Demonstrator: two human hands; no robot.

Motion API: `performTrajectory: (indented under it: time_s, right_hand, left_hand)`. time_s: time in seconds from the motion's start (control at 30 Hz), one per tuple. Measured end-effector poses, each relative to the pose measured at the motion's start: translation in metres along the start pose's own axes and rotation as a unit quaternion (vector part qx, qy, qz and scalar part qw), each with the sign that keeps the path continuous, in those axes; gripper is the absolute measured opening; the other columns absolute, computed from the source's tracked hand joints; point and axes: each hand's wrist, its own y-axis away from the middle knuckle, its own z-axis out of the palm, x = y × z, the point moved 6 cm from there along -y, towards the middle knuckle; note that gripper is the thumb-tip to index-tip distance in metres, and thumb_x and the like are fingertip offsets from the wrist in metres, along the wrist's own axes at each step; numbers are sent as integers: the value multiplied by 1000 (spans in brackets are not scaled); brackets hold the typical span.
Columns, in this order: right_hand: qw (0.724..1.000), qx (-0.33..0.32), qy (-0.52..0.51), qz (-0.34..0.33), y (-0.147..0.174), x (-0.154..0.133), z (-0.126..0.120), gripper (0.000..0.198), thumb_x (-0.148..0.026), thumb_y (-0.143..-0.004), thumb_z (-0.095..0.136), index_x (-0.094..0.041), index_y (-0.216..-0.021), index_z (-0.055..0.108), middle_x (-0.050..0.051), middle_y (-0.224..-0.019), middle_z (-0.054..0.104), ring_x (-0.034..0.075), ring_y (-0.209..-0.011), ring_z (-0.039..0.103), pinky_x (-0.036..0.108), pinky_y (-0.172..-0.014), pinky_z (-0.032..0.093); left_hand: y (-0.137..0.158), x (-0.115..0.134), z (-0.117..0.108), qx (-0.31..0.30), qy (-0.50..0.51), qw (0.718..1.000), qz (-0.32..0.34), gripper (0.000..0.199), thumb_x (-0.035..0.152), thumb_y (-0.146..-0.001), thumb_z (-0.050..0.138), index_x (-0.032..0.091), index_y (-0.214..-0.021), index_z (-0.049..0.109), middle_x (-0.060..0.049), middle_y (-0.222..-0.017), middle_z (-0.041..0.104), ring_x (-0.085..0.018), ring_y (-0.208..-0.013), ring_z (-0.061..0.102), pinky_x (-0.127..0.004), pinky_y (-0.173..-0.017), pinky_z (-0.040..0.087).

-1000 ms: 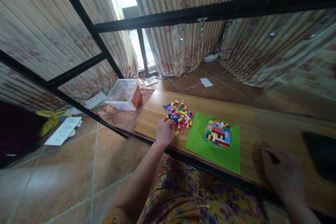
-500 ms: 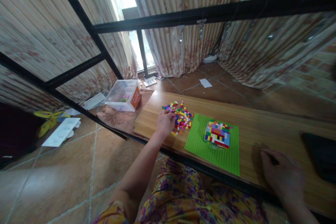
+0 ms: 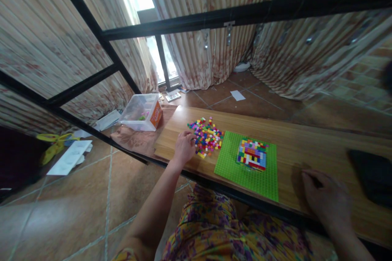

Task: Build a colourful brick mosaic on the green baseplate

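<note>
My left hand [image 3: 185, 147] is at the left edge of a loose pile of small coloured building bricks [image 3: 210, 135]. Its fingers are bent together at the nearest bricks, and whatever they may hold is too small to make out. Right of the pile lies a green baseplate [image 3: 228, 167]. A block built of many-coloured bricks [image 3: 252, 155] stands on that plate, with rows in red, white, yellow and blue. My right hand [image 3: 327, 197] rests on the wooden board to the right of the plate, curled into a loose fist with no brick showing in it.
A clear plastic box [image 3: 137, 116] with an orange label stands beyond the left end of the wooden board [image 3: 306, 134]. A dark flat object [image 3: 370, 175] lies at the right. Black metal bars [image 3: 190, 24] cross in front of the curtains. A white tray [image 3: 70, 157] is at the far left.
My left hand has drawn back slightly to the left, off the bricks it covered. My right hand stays in place; the whole view has shifted a little.
</note>
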Motion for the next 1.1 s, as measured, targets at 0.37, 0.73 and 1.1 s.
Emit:
performTrajectory:
  time_s: [0.37,0.73,1.1]
  right_hand:
    - [1000,-8,2,8,-1,1,1,39,-49,-85,41,-21,-81,67,12,-91,72,29,-87,67,42,-81,49]
    - [1000,-10,3,16,1,3,3,40,-48,-85,42,-19,-82,68,13,-91,72,28,-86,66,42,-82,50]
    - [1000,8,-22,2,0,-5,-1,34,-43,-87,45,-18,-82,68,10,-89,71,25,-87,65,42,-86,48]
  left_hand:
    - [5,4,2,-15,-22,1000,13,29,9,-80,59,21,-101,74,-10,-112,65,-26,-106,59,-39,-97,48]
    - [7,35,16,-29,-24,998,43,18,15,-83,60,20,-94,73,-8,-106,67,-24,-101,59,-38,-95,46]
    - [0,36,27,-37,-43,998,37,17,6,-85,52,17,-87,66,-12,-102,64,-25,-101,58,-40,-93,45]
